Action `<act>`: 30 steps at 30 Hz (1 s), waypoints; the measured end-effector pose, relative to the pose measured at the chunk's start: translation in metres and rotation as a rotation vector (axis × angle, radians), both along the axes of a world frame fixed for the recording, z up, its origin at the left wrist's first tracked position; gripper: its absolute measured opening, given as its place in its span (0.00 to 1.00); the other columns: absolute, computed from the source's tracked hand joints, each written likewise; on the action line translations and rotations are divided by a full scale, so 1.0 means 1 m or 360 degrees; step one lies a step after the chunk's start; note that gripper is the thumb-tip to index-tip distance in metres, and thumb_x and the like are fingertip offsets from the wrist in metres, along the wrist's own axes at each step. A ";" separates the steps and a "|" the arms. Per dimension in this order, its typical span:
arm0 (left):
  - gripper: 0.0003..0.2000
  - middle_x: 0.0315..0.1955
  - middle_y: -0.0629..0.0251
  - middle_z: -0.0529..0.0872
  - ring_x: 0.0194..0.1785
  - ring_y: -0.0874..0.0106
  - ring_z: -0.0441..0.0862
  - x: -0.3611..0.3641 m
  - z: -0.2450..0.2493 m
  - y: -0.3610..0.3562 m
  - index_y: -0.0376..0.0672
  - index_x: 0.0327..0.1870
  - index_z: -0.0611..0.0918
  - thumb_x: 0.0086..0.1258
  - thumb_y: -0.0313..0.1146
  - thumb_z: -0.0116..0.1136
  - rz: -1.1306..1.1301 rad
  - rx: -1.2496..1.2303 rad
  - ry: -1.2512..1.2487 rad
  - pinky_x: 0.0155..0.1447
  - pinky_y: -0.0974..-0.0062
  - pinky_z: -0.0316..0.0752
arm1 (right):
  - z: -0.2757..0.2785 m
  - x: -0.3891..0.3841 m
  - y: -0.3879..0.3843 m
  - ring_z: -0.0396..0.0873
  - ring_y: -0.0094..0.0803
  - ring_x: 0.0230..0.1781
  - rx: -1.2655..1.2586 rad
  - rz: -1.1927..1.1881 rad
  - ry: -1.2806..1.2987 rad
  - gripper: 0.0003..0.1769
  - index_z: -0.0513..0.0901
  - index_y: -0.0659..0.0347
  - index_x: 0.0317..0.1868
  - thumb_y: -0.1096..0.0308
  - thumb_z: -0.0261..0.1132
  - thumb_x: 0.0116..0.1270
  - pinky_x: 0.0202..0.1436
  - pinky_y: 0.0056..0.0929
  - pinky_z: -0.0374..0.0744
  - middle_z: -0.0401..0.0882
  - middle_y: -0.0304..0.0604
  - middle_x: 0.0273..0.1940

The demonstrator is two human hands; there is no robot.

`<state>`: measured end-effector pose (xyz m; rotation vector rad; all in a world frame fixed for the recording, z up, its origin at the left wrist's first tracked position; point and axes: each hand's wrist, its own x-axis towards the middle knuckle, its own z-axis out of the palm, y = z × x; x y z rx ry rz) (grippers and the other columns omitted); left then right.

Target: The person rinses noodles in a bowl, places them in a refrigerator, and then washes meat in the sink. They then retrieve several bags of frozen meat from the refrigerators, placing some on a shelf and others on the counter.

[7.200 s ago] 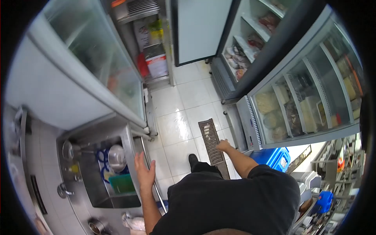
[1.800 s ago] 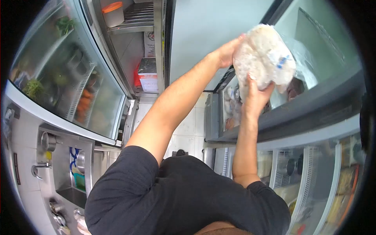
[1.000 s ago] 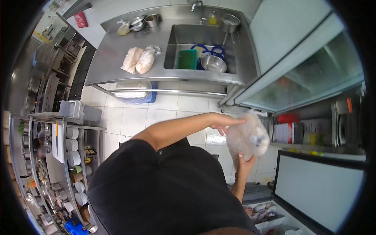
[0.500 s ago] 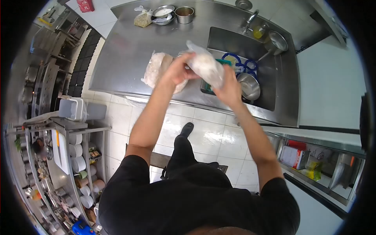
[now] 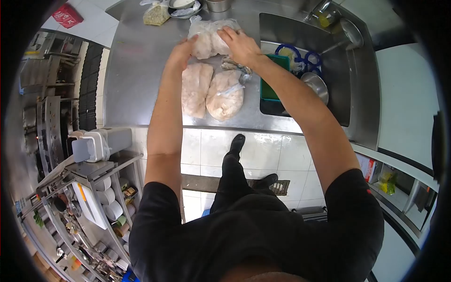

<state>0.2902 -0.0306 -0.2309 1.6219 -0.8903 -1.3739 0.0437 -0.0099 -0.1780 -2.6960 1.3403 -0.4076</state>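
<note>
A clear plastic bag of pale, whitish food [image 5: 206,40] lies on the steel counter [image 5: 136,80], gripped between my two hands. My left hand [image 5: 183,52] holds its left side, thumb and fingers against the plastic. Over its right end, my right hand [image 5: 240,46] curls its fingers onto the bag. Nearer to me lie two more bags of pale pinkish food, a long one [image 5: 196,91] and a rounder one [image 5: 225,101] with its plastic bunched on top. A small bag with darker contents [image 5: 235,65] lies just below my right hand.
To the right is a sink [image 5: 338,80] holding a green basket [image 5: 275,89], blue-handled items [image 5: 312,61] and a metal bowl [image 5: 314,87]. At the back stand a bag of yellowish pieces [image 5: 156,14] and metal bowls [image 5: 185,10]. A dish rack [image 5: 112,176] stands at lower left.
The bag that was held up near the sink's left edge is now down on the counter, farther back and left, behind the other two bags. Both hands moved with it; my view shifted.
</note>
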 end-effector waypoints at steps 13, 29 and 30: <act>0.44 0.78 0.42 0.61 0.82 0.42 0.54 -0.033 0.016 0.134 0.43 0.76 0.71 0.64 0.62 0.66 -0.0255 -0.0463 -0.1838 0.79 0.30 0.44 | -0.096 -0.048 0.052 0.82 0.52 0.55 0.0332 -0.0478 -0.0478 0.22 0.82 0.61 0.56 0.58 0.71 0.66 0.57 0.46 0.80 0.82 0.51 0.55; 0.48 0.78 0.49 0.64 0.83 0.48 0.53 -0.111 0.018 0.226 0.54 0.79 0.68 0.57 0.65 0.70 -0.0659 -0.0681 -0.1773 0.81 0.31 0.35 | 0.067 0.032 -0.096 0.83 0.33 0.41 0.1078 -0.0694 -0.2030 0.24 0.76 0.68 0.58 0.67 0.75 0.67 0.37 0.32 0.86 0.81 0.45 0.46; 0.48 0.78 0.49 0.63 0.83 0.48 0.53 -0.112 0.016 0.224 0.53 0.79 0.67 0.57 0.65 0.70 -0.0613 -0.0707 -0.1786 0.81 0.31 0.34 | 0.074 0.049 -0.111 0.83 0.34 0.42 0.1083 -0.0696 -0.2162 0.25 0.75 0.69 0.59 0.69 0.74 0.68 0.39 0.32 0.87 0.80 0.46 0.48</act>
